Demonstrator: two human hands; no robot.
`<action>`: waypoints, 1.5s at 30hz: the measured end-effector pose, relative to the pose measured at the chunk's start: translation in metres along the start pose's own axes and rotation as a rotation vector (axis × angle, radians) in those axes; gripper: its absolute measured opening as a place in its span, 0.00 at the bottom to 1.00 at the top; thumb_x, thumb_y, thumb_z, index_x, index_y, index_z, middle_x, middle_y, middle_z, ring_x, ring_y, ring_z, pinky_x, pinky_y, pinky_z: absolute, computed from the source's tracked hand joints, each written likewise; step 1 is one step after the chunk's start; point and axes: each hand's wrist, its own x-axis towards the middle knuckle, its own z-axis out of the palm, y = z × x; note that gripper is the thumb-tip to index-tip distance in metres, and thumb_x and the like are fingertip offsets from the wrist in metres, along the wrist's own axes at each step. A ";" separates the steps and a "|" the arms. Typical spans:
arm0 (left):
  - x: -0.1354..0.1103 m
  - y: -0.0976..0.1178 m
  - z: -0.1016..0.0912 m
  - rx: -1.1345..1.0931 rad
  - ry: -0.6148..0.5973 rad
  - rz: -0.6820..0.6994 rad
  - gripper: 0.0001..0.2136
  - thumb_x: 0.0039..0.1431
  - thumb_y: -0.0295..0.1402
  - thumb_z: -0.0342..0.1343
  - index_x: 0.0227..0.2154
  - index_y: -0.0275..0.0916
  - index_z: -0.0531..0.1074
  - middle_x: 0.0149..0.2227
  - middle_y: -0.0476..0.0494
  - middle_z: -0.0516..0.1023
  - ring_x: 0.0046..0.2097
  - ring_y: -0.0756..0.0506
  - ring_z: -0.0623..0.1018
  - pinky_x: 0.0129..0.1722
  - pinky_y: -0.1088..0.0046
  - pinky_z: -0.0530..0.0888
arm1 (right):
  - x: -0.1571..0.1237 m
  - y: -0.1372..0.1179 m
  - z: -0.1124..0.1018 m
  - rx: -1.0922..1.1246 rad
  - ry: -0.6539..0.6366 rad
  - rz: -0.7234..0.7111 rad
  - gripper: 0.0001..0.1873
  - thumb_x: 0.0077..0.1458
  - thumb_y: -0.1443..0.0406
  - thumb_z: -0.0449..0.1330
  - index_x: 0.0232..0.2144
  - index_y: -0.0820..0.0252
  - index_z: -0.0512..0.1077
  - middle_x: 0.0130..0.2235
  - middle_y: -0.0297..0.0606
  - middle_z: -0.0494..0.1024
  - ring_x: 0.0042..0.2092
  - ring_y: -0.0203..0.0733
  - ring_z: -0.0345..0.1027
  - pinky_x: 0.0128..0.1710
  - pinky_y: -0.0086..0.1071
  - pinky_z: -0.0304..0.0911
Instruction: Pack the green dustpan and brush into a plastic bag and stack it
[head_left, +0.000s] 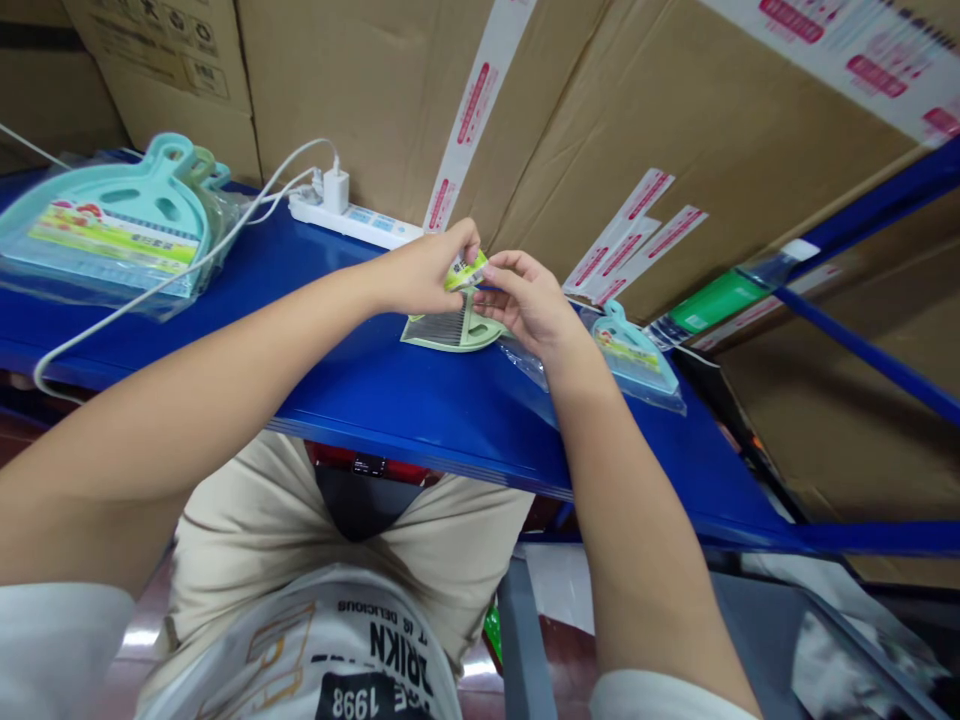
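A small yellow-green printed label card [465, 273] is between my hands in the middle of the head view. My left hand [421, 272] pinches it from the left, fingers closed. At its right edge, the thumb and fingertips of my right hand [531, 298] are pressed together on the card. Just beneath lies a pale green mini dustpan [480, 335] with dark bristles [439, 328] of a brush on it. Clear plastic wrap [525, 362] sits under my right hand. My fingers partly cover the dustpan's upper side.
Bagged blue and green dustpans [169, 190] are stacked at the left, a white cable [135, 303] running over them. A power strip [360, 222] lies at the back. To the right are a bagged blue dustpan [634, 355] and a green-labelled bottle [720, 300]. Cardboard boxes [375, 90] wall the blue table [360, 385].
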 end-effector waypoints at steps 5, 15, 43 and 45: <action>-0.002 0.002 0.000 0.036 -0.016 -0.036 0.29 0.49 0.27 0.63 0.55 0.43 0.62 0.42 0.43 0.77 0.43 0.39 0.81 0.44 0.63 0.71 | 0.001 0.004 0.003 -0.030 0.002 -0.042 0.21 0.48 0.56 0.77 0.34 0.53 0.69 0.32 0.28 0.76 0.36 0.36 0.78 0.40 0.32 0.76; -0.004 0.020 -0.005 0.233 0.045 -0.182 0.41 0.55 0.36 0.66 0.69 0.42 0.55 0.53 0.36 0.80 0.56 0.33 0.80 0.55 0.58 0.73 | 0.008 0.010 -0.001 -0.157 0.119 -0.203 0.21 0.47 0.53 0.77 0.34 0.54 0.72 0.34 0.32 0.79 0.38 0.39 0.78 0.36 0.31 0.75; 0.000 0.002 -0.003 0.328 0.064 -0.290 0.17 0.64 0.36 0.57 0.54 0.40 0.74 0.45 0.38 0.80 0.55 0.34 0.78 0.56 0.62 0.72 | 0.001 -0.004 -0.002 -0.217 0.139 -0.218 0.15 0.51 0.59 0.74 0.35 0.52 0.72 0.38 0.34 0.77 0.47 0.43 0.76 0.41 0.35 0.77; 0.000 0.005 -0.005 0.342 0.046 -0.300 0.17 0.63 0.36 0.58 0.54 0.40 0.74 0.46 0.38 0.80 0.56 0.33 0.78 0.57 0.60 0.71 | -0.002 -0.008 -0.002 -0.223 0.121 -0.237 0.16 0.49 0.59 0.74 0.36 0.51 0.72 0.40 0.34 0.78 0.48 0.44 0.75 0.42 0.35 0.77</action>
